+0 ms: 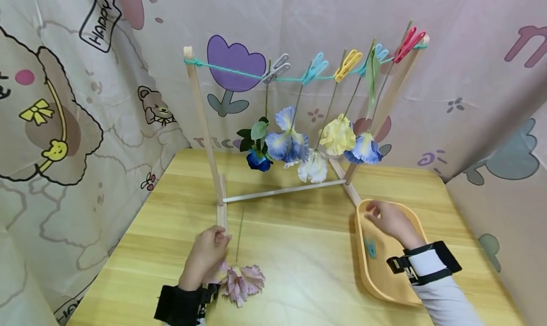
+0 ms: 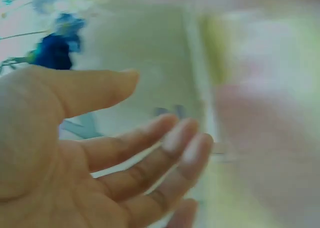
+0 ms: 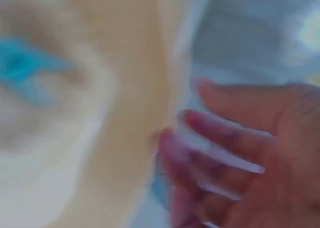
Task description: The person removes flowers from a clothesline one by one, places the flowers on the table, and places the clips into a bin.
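Observation:
My left hand hovers by the left foot of a wooden rack, fingers loosely bent and holding nothing; the left wrist view shows its thumb apart from the fingers. Beneath and beside it lies a pink flower, its thin stem pointing toward the rack. Over the far end of the orange tray is my right hand, its fingers relaxed. Nothing shows between thumb and fingers in the blurred right wrist view. A blue-green clothespin lies in the tray, near its left wall.
The wooden rack carries a turquoise cord. Several flowers hang upside down from it, including a dark blue rose, held by grey, blue, yellow and red clothespins. A patterned curtain stands behind.

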